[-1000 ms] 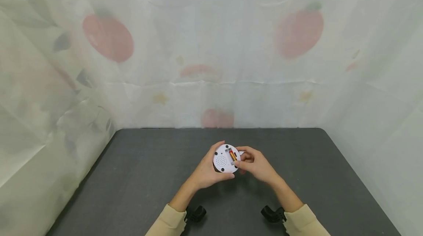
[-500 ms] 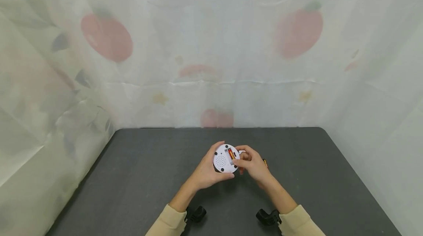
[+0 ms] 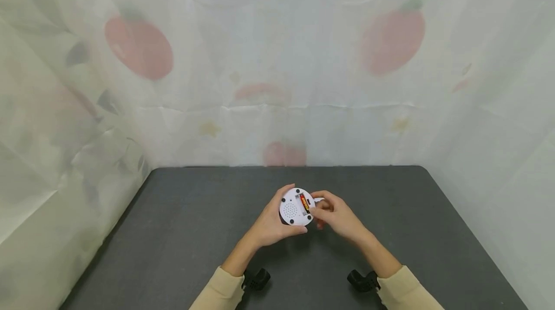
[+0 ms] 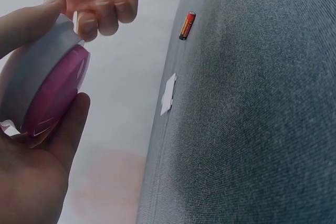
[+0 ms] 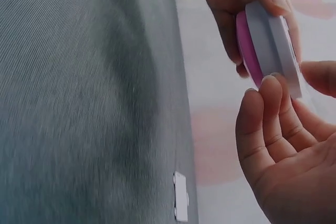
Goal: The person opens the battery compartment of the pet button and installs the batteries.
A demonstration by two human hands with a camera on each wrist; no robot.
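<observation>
My left hand (image 3: 270,227) grips a round device (image 3: 296,207) above the dark table, its white back turned up toward me. The device's front is pink (image 4: 52,95). An orange battery (image 3: 304,202) lies in its uncovered compartment. My right hand (image 3: 336,216) is at the device's right edge. Its curled fingers (image 5: 273,124) touch the rim and its thumb is on the back face by the battery. A second orange battery (image 4: 187,25) lies loose on the table; the head view does not show it.
A small white cover piece (image 4: 168,94) lies flat on the grey table (image 3: 195,233), also in the right wrist view (image 5: 180,203). Sheer fruit-printed curtains (image 3: 277,69) close off the table's back and sides. Black wrist mounts (image 3: 256,278) sit by both cuffs.
My right hand drew slightly left and then back to the device's edge, and the forearm swung right again. The loose battery seen beyond it half a second ago is hidden now. The left hand held still.
</observation>
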